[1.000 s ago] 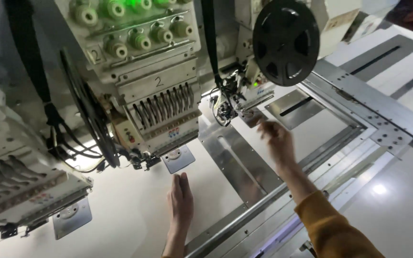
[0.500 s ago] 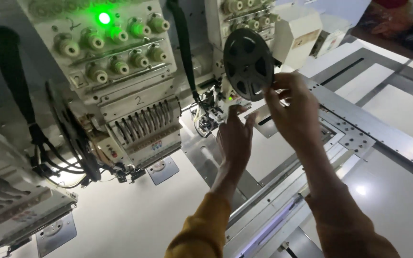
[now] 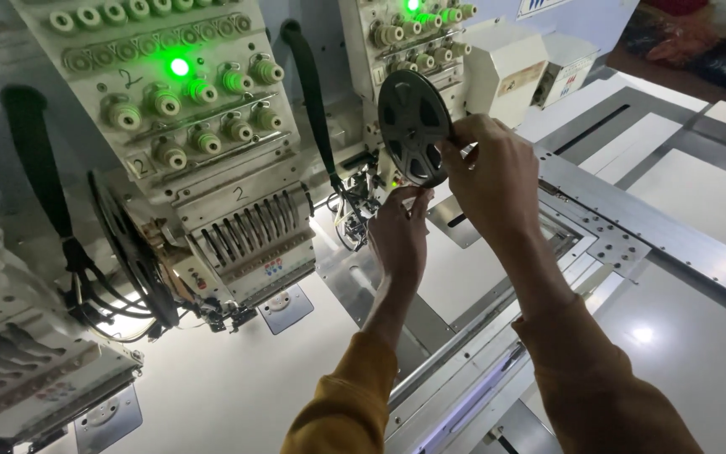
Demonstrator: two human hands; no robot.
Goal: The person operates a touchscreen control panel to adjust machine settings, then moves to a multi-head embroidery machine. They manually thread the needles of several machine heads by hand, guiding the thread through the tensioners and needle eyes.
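Head view: the dark spoked reel is pinched at its rim by the right hand and touched from below by the left hand, held against the embroidery head, its seating there seemingly unfinished.

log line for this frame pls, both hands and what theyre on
left hand: under dark spoked reel, near its lower rim | right hand: fingers on reel's right edge | reel: upright beside embroidery head | green lamp: lit

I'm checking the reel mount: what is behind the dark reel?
Behind the dark reel stands the pale machine head; right hand grips its edge. The mount itself is hidden.
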